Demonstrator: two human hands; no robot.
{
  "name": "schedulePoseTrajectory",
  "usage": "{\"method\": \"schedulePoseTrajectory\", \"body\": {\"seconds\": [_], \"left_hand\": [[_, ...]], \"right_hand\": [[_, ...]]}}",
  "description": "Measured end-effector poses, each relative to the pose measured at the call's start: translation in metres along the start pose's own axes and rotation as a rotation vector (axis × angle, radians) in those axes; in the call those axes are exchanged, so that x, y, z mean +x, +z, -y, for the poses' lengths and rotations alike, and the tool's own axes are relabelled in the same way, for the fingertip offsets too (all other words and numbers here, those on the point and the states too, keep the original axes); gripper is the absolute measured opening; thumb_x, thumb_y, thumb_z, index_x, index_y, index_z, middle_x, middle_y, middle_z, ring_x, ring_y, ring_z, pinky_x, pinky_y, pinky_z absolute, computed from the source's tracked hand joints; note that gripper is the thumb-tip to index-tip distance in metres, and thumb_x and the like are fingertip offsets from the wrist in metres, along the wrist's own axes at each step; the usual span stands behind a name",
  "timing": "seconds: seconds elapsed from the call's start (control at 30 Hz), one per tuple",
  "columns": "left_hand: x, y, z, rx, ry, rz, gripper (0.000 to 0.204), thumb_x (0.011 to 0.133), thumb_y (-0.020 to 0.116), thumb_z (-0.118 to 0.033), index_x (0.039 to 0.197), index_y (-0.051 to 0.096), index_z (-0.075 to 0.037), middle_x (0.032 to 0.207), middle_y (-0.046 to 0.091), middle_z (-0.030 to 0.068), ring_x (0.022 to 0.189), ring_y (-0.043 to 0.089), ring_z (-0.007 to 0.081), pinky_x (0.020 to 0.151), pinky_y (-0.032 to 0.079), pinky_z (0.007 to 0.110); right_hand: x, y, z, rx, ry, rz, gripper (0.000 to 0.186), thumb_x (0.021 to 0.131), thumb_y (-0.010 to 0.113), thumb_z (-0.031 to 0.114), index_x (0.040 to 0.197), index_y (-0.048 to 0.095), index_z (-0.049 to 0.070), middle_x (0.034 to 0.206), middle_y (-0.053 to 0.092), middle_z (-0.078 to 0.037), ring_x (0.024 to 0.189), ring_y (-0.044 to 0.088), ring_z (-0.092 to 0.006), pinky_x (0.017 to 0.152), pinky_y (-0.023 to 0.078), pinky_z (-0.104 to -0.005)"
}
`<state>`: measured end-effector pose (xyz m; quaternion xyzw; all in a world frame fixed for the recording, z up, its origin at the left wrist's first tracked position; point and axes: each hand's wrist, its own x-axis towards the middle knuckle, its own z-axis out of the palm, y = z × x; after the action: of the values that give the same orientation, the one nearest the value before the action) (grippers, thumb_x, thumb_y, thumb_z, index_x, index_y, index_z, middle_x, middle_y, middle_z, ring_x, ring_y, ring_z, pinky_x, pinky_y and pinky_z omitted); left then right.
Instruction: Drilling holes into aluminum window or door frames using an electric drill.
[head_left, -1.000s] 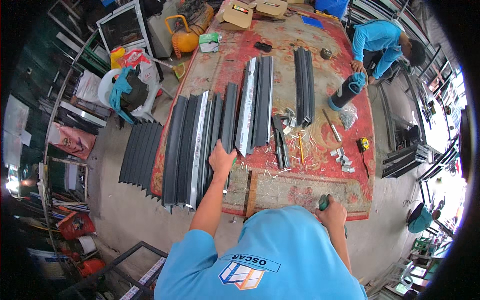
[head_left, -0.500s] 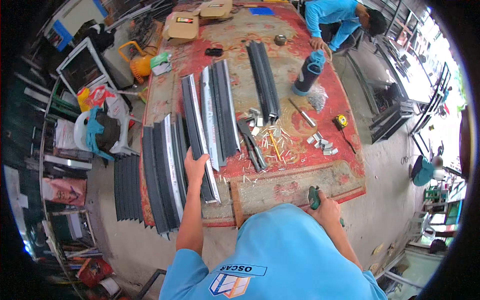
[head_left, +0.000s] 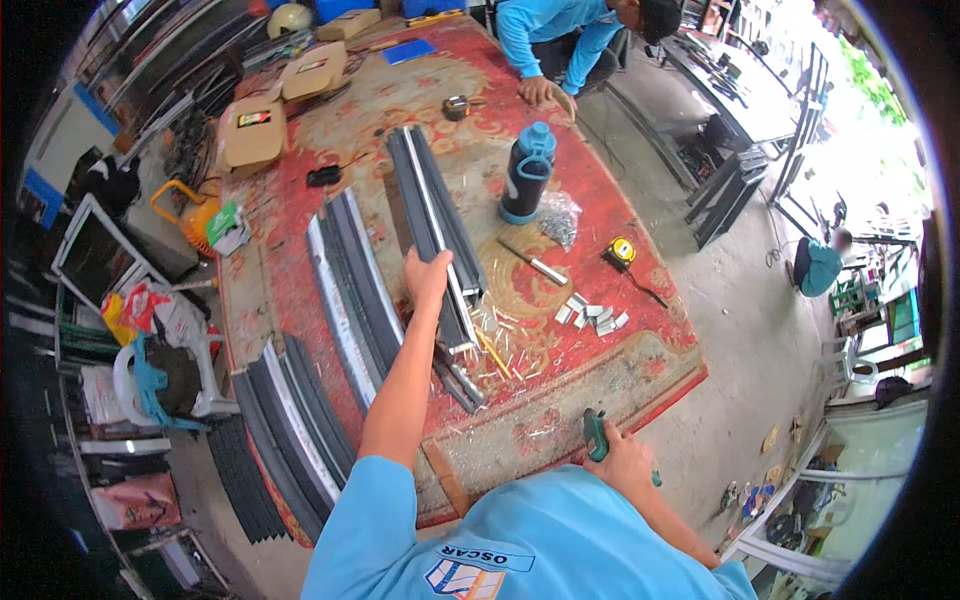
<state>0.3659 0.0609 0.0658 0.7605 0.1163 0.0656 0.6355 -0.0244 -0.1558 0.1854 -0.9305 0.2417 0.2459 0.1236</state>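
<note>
My left hand is stretched out over the red patterned carpet and grips a long dark metal profile near its middle. Beside that profile lie more dark and silver profiles in rows. My right hand stays close to my body at the carpet's near edge, closed around a green-handled tool. Small silver brackets and scattered screws lie on the carpet between my hands.
A blue flask, a yellow tape measure and a loose knife-like tool lie on the carpet. Another person in a blue shirt crouches at the far edge. Cardboard boxes sit far left; more profiles are stacked near left.
The view has swung right and closer. My left hand has moved from the left group of profiles to the profile pair further right. My right hand still holds the green tool.
</note>
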Motion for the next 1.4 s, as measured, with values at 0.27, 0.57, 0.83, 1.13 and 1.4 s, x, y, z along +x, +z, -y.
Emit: {"method": "schedulePoseTrajectory", "body": {"seconds": [0.27, 0.57, 0.83, 1.13, 1.4], "left_hand": [[0.099, 0.081, 0.031, 0.596, -0.084, -0.034, 0.081, 0.071, 0.081, -0.039, 0.135, 0.056, 0.004, 0.142, 0.053, 0.0262, 0.137, 0.046, 0.0454, 0.115, 0.036, 0.06], [0.097, 0.078, 0.026, 0.642, 0.023, 0.108, 0.102, 0.085, 0.073, -0.044, 0.156, 0.023, 0.009, 0.15, 0.044, 0.0337, 0.13, 0.053, 0.0481, 0.105, 0.047, 0.052], [0.109, 0.065, 0.015, 0.736, -0.096, 0.22, 0.097, 0.084, 0.073, -0.048, 0.151, 0.03, 0.007, 0.143, 0.05, 0.0334, 0.123, 0.059, 0.0466, 0.101, 0.05, 0.054], [0.1, 0.087, 0.037, 0.847, -0.008, 0.112, 0.11, 0.081, 0.075, -0.063, 0.155, 0.028, 0.003, 0.142, 0.048, 0.0302, 0.122, 0.057, 0.0493, 0.096, 0.05, 0.061], [0.116, 0.078, 0.054, 0.821, -0.083, 0.236, 0.104, 0.093, 0.054, -0.072, 0.16, 0.022, 0.001, 0.152, 0.042, 0.0282, 0.136, 0.048, 0.0478, 0.105, 0.042, 0.063]], "right_hand": [[-0.004, 0.001, 0.008, 0.111, 0.137, 0.019, 0.087, 0.073, 0.081, 0.048, 0.146, 0.053, 0.009, 0.109, 0.07, -0.025, 0.094, 0.072, -0.0405, 0.081, 0.059, -0.0493], [0.011, -0.025, 0.03, 0.112, 0.173, 0.122, 0.082, 0.079, 0.079, 0.047, 0.144, 0.048, 0.009, 0.105, 0.07, -0.027, 0.095, 0.071, -0.0437, 0.081, 0.058, -0.0518], [0.019, -0.042, 0.048, 0.043, 0.101, 0.165, 0.073, 0.079, 0.08, 0.043, 0.137, 0.052, 0.007, 0.1, 0.07, -0.027, 0.095, 0.071, -0.0435, 0.08, 0.057, -0.0527], [0.009, -0.037, 0.041, 0.077, 0.154, 0.134, 0.074, 0.08, 0.08, 0.046, 0.137, 0.053, 0.008, 0.106, 0.069, -0.027, 0.097, 0.071, -0.043, 0.082, 0.057, -0.0522], [0.003, -0.023, 0.03, 0.175, 0.155, 0.055, 0.067, 0.078, 0.079, 0.041, 0.131, 0.055, 0.007, 0.094, 0.07, -0.027, 0.088, 0.072, -0.043, 0.077, 0.057, -0.053]]}}
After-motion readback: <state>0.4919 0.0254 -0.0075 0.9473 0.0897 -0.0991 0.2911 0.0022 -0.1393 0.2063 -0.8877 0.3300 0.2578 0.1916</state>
